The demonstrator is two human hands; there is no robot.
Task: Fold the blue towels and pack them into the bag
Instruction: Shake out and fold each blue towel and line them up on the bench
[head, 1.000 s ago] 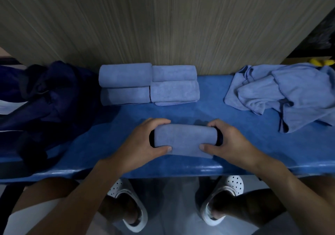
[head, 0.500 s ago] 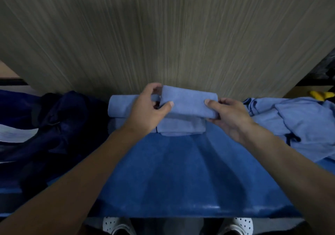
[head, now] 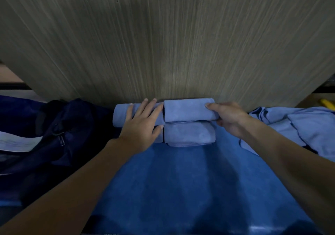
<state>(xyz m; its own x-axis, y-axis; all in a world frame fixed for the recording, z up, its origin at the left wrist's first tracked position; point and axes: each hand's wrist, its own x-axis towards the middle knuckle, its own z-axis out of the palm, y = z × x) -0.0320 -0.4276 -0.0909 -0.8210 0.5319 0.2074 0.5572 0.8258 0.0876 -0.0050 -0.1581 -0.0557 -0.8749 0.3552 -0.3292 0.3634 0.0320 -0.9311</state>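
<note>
Folded light-blue towels are stacked against the wood-grain panel at the back of the blue surface (head: 181, 180). The newest folded towel (head: 186, 110) lies on top of the right stack (head: 189, 135). My right hand (head: 228, 118) holds its right end, fingers on top and thumb below. My left hand (head: 143, 124) lies flat with straight fingers on the left stack (head: 121, 115). A dark navy bag (head: 59, 131) sits at the left. Unfolded blue towels (head: 299, 125) lie in a heap at the right.
The wood-grain panel (head: 163, 44) stands upright right behind the stacks. A yellow object (head: 328, 104) shows at the far right edge. Something white (head: 16, 140) lies under the bag at the left.
Both hands lifted the folded towel from the near edge and carried it back onto the right stack. The left hand has let go and now lies on the left stack.
</note>
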